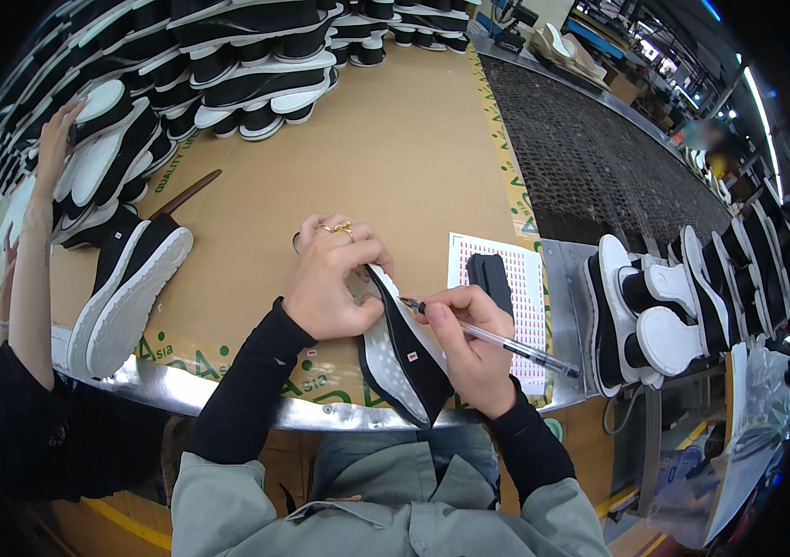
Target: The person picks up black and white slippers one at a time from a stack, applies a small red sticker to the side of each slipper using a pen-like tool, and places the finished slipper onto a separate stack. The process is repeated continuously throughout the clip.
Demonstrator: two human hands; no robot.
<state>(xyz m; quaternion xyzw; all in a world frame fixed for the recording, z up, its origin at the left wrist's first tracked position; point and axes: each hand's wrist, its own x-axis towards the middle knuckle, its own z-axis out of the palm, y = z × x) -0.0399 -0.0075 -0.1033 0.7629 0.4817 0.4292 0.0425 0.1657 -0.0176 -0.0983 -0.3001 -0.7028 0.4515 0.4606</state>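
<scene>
Close to the table's front edge, my left hand (332, 283) is wrapped round the far end of a black-and-white shoe sole (403, 336), a gold-coloured ring on one finger. The sole lies tilted on its side, its near end towards me. On its black sidewall sits a small white label with a red mark. My right hand (477, 351) grips a clear-barrelled pen (527, 351), its tip at the sole's white rim near my left fingers. Part of the sole is hidden behind the left hand.
A sheet of small red-marked labels (530, 320) lies at right under a black case (491, 281). Soles (256, 70) are stacked at the far left; more soles (669, 342) stand right, beside a dark mesh conveyor (590, 139). A co-worker's arm (38, 241) reaches in left, near a sole pair (140, 297).
</scene>
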